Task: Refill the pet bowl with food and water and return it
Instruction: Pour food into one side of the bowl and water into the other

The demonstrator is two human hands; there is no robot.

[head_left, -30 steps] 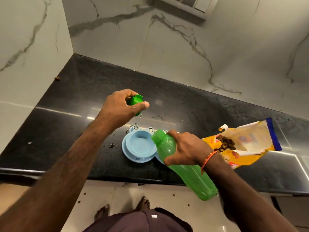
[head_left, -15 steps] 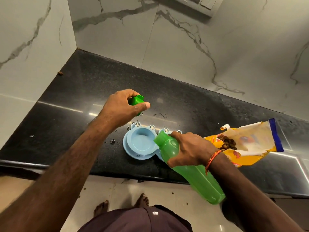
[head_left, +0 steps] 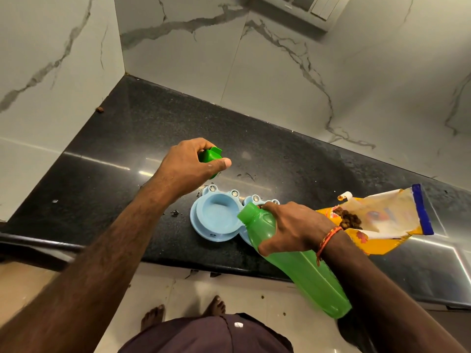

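A light blue double pet bowl (head_left: 204, 225) sits near the front edge of the black counter. My right hand (head_left: 293, 228) grips a green bottle (head_left: 303, 271) by its upper part, tilted with its open mouth over the left bowl's rim. Water lies in that left bowl. The right bowl is mostly hidden behind the bottle and my hand. My left hand (head_left: 188, 166) hovers above and behind the bowl, closed on the green bottle cap (head_left: 210, 155).
An open yellow pet food bag (head_left: 382, 220) lies on its side to the right, kibble showing at its mouth. Small crumbs dot the black counter (head_left: 114, 159). Marble walls enclose the back and left. My bare feet stand on the floor below.
The bottle's mouth has dipped a little lower over the left bowl. My left hand with the cap stays in about the same place.
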